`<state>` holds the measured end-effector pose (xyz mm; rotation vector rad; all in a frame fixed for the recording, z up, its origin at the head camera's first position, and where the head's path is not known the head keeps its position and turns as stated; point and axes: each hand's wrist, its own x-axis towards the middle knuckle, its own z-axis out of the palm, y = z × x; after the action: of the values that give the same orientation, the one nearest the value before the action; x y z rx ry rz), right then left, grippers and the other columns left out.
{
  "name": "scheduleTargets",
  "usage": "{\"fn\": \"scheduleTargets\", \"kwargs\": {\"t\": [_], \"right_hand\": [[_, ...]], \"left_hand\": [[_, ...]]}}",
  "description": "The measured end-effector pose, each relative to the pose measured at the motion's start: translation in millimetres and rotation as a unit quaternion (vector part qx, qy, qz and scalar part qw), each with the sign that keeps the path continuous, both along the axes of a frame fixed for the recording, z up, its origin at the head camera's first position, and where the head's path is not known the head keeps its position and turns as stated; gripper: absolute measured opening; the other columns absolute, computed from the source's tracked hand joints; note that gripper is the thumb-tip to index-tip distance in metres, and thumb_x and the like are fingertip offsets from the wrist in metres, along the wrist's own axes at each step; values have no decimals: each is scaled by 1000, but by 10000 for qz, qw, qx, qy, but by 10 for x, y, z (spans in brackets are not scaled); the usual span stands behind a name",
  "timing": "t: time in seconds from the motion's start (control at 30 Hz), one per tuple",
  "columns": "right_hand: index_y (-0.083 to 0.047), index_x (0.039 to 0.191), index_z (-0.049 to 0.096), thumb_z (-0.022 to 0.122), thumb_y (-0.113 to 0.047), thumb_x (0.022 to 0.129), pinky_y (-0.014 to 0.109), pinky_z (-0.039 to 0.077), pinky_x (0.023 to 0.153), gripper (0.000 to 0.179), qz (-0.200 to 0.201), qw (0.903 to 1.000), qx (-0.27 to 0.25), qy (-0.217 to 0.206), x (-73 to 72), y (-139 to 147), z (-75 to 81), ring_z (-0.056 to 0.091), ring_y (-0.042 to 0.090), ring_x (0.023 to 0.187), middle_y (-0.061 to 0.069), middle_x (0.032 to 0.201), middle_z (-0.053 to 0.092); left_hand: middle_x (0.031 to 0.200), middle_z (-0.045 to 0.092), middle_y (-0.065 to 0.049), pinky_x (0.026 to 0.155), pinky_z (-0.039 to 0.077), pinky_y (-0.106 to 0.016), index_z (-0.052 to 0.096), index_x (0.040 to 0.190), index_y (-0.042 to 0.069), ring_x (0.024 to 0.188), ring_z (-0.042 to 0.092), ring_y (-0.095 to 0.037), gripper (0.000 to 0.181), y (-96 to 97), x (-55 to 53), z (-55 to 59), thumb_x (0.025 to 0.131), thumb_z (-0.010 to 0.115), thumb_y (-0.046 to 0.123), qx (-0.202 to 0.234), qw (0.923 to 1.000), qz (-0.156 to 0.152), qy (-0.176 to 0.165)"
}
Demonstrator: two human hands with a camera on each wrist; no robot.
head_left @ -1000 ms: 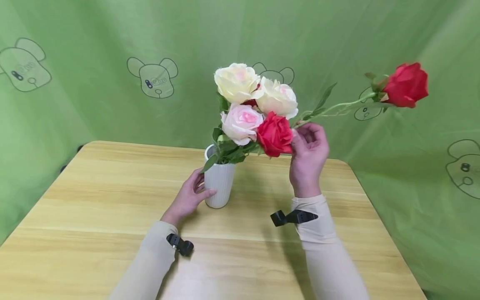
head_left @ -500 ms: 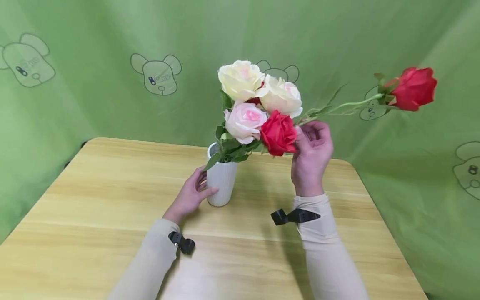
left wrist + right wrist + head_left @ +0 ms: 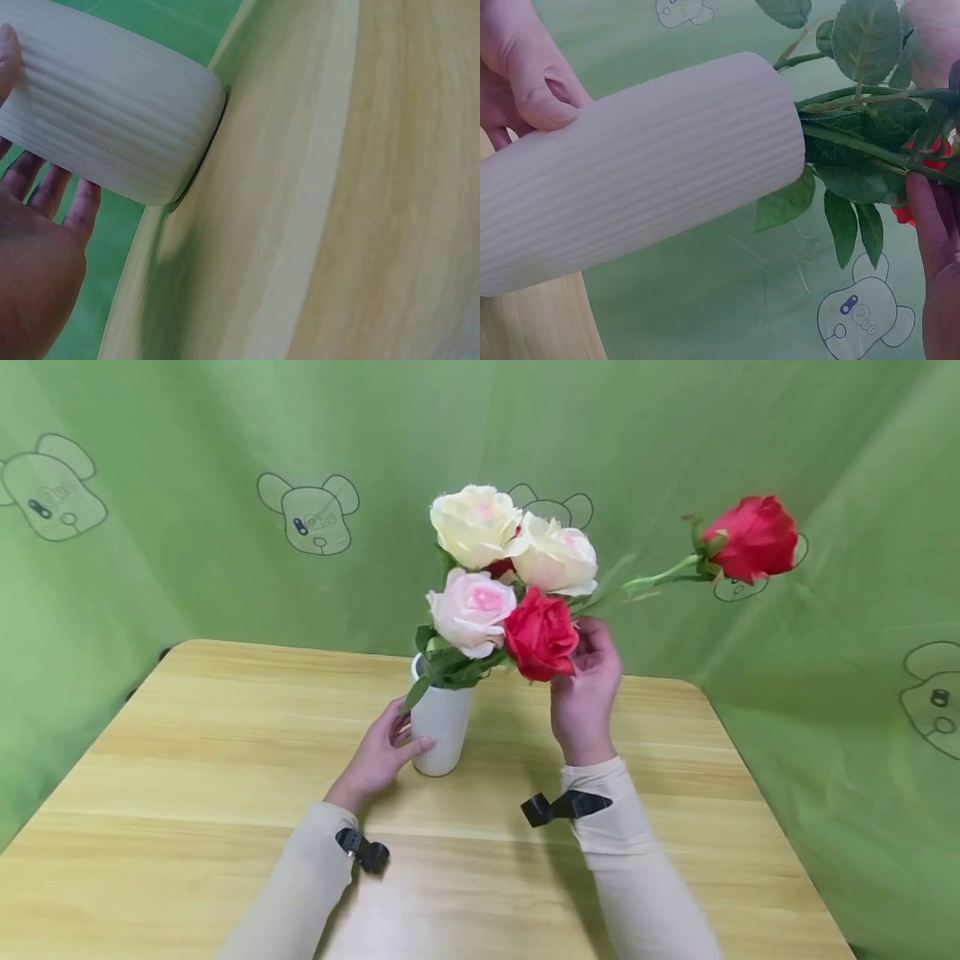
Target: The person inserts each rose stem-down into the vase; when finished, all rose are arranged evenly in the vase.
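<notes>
A white ribbed vase stands on the table, holding pink, cream and red roses with green leaves. My left hand grips the vase from the left, thumb in front and fingers behind. In the left wrist view the vase's base touches the tabletop. My right hand holds the stem of another red rose, whose bloom leans far out to the right. The fingertips are partly hidden behind the nearer red rose. In the right wrist view, fingers lie beside the green stems at the vase's mouth.
The wood-grain table has rounded far corners. A green curtain with printed bear heads hangs behind it and along both sides. Black wrist cameras sit on both sleeves.
My right hand has moved left and slightly down, closer to the bouquet. The leaning red rose has come left with it. My left hand stays on the vase.
</notes>
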<state>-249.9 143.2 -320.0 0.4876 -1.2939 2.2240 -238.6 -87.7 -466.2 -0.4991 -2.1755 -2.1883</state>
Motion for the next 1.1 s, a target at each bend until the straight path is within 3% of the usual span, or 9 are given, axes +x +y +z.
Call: {"fn": "scheduleTargets", "kwargs": {"t": [0.17, 0.3, 0.47, 0.73, 0.97, 1.1], "right_hand": [[-5, 97, 63, 58, 22, 82, 24, 58, 74, 31, -77, 9990, 360, 241, 16, -54, -31, 62, 16, 82, 10, 93, 63], [-5, 95, 65, 59, 20, 81, 22, 56, 70, 29, -231, 9956, 809, 406, 32, -109, -79, 61, 16, 77, 8, 89, 63], [-7, 94, 65, 61, 20, 80, 21, 52, 63, 30, -261, 9889, 1339, 585, 32, -165, -172, 58, 14, 72, 4, 83, 61], [18, 94, 52, 61, 22, 80, 22, 56, 68, 17, -15, 9853, 1537, 740, 16, -247, -274, 61, 13, 76, 1, 84, 63], [18, 94, 53, 65, 20, 80, 22, 56, 67, 18, -51, 9795, 1938, 552, 11, -244, -259, 62, 12, 74, -1, 83, 63], [19, 92, 53, 64, 20, 80, 23, 56, 64, 17, -89, 9809, 1841, 619, 10, -207, -199, 61, 14, 70, 1, 81, 62]], "left_hand": [[149, 40, -18, 108, 40, -43, 37, 148, 8, 131, 45, -37, 71, -6, 7, 12, 87, 72, 1, 81, 9999, -31, -53], [151, 38, -17, 111, 36, -41, 34, 150, 8, 135, 40, -34, 74, -1, -2, 5, 87, 72, 2, -28, 10000, 15, -41], [153, 33, -20, 113, 33, -39, 26, 152, 0, 139, 35, -32, 80, 13, 4, 10, 87, 72, 0, -7, 10000, 52, -14], [149, 39, -22, 113, 33, -41, 33, 148, 0, 137, 37, -32, 72, 13, 0, -8, 86, 70, -5, 129, 9999, -25, 104], [149, 40, -21, 112, 34, -40, 35, 148, 2, 136, 38, -32, 71, 7, -9, -14, 86, 71, -4, 136, 9998, -31, 156], [149, 39, -20, 112, 35, -39, 34, 148, 1, 136, 38, -31, 71, 16, -8, -2, 87, 71, -4, 127, 9998, -57, 165]]}}
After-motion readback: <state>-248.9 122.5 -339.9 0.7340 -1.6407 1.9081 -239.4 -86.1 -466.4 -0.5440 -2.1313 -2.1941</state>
